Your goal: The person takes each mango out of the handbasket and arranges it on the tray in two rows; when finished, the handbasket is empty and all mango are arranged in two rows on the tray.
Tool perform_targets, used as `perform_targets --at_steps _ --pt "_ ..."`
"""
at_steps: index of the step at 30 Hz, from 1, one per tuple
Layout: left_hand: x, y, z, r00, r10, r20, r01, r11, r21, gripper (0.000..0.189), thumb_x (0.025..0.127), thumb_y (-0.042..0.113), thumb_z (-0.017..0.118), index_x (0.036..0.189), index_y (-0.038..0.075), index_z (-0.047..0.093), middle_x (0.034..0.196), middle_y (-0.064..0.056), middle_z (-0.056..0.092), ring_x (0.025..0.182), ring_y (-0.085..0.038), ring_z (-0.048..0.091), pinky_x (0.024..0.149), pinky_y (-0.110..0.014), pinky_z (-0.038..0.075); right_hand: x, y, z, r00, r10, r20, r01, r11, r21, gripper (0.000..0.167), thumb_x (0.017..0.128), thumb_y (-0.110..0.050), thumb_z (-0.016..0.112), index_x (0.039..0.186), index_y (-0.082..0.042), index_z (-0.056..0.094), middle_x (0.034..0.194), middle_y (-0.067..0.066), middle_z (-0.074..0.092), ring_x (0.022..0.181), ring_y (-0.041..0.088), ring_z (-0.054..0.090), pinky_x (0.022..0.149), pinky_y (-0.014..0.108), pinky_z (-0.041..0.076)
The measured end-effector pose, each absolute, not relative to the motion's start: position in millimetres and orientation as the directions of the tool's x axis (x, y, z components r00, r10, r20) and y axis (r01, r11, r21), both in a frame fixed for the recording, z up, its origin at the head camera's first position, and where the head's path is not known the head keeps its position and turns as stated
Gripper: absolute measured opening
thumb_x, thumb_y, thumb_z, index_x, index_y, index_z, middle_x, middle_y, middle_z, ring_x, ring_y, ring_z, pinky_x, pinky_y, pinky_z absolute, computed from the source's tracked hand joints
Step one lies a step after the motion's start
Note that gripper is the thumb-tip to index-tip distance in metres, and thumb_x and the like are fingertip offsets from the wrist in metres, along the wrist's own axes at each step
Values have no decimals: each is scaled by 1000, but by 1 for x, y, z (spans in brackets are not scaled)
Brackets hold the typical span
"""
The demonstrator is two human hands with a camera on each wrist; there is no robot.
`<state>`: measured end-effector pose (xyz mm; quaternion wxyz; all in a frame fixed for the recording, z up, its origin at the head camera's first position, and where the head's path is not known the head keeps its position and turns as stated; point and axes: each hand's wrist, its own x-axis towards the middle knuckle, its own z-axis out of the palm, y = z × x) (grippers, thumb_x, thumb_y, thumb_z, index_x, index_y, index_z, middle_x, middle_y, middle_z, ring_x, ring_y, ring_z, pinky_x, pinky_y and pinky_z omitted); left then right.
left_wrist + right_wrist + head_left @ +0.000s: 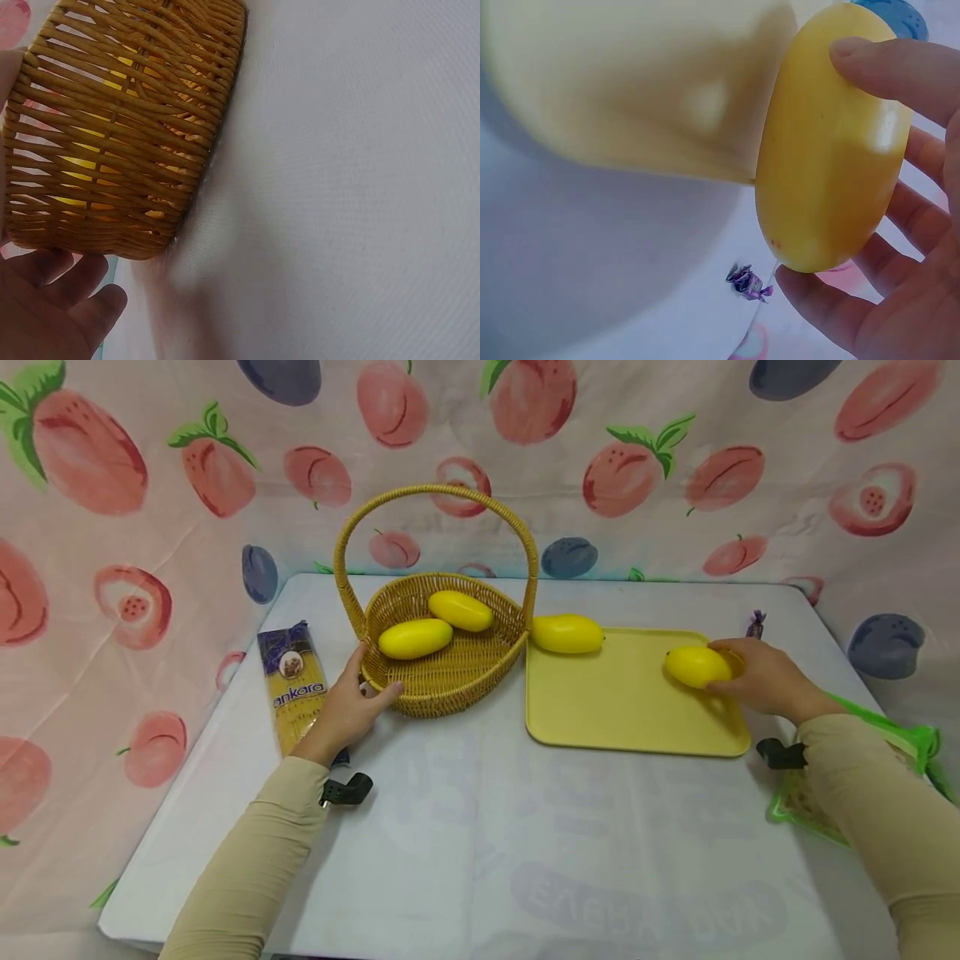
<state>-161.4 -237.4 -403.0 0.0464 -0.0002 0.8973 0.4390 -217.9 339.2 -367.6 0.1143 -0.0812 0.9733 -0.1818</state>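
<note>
A brown wicker basket (442, 697) with a tall arched handle stands left of centre. Two yellow mangoes (416, 639) lie inside it. My left hand (348, 710) grips its near-left rim; in the left wrist view, several fingers (97, 307) show against the woven side. My right hand (765, 677) holds another yellow mango (829, 150) over the right end of the yellow tray (630, 718), with the thumb on one face and the fingers around the other. One more mango (566, 634) lies at the tray's far left corner, beside the basket.
A pack of ankara spaghetti (296, 681) lies left of the basket, near the left forearm. Behind the right hand is a small purple-wrapped candy (755, 625). A green-edged container or bag (795, 802) sits partly under the right forearm. Fruit-patterned cloth hangs behind the white table.
</note>
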Motion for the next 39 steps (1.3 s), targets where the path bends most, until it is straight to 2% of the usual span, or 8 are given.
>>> perform_targets --at_steps 5,12,20,26,34,39 --pt "-161 -237 -402 -996 42 -85 -41 617 786 96 96 49 63 163 22 0 166 -12 12 148 -35 22 117 -53 26 -223 337 -368 -954 -210 -213 -119 919 -376 70 91 -26 73 142 10 42 143 36 36 128 55 32 108 71 22" --pt "-161 -235 -399 -996 42 -85 -41 618 785 95 96 48 63 163 20 2 165 -15 14 147 -38 24 117 -54 24 -230 331 -368 -948 -171 -268 -58 921 -385 74 92 -29 72 146 9 37 146 36 32 128 54 31 108 72 22" --pt "-162 -235 -399 -996 36 -86 -45 621 782 96 95 49 64 163 21 3 165 -15 15 146 -38 24 117 -54 24 -239 329 -369 -944 -185 -274 -60 911 -407 80 94 -32 70 151 6 29 147 36 32 127 53 33 109 70 22" --pt "-162 -235 -400 -995 42 -86 -42 621 783 96 95 51 64 163 21 2 165 -14 15 147 -37 24 117 -55 24 -243 333 -370 -944 -199 -265 -81 913 -399 80 95 -37 69 151 7 30 148 37 32 128 55 33 109 70 21" --pt "-161 -235 -399 -996 38 -80 -39 626 779 96 95 50 63 163 20 2 165 -14 14 147 -37 24 117 -54 25 -249 333 -370 -946 -190 -262 -64 903 -426 81 95 -40 69 151 6 32 150 38 27 135 57 23 110 72 18" --pt "-161 -235 -400 -996 35 -83 -43 625 780 95 95 50 63 163 21 2 166 -12 13 147 -36 23 117 -54 24 -251 334 -372 -948 -198 -250 -72 897 -437 85 95 -41 69 153 5 28 152 37 25 136 58 21 111 71 17"
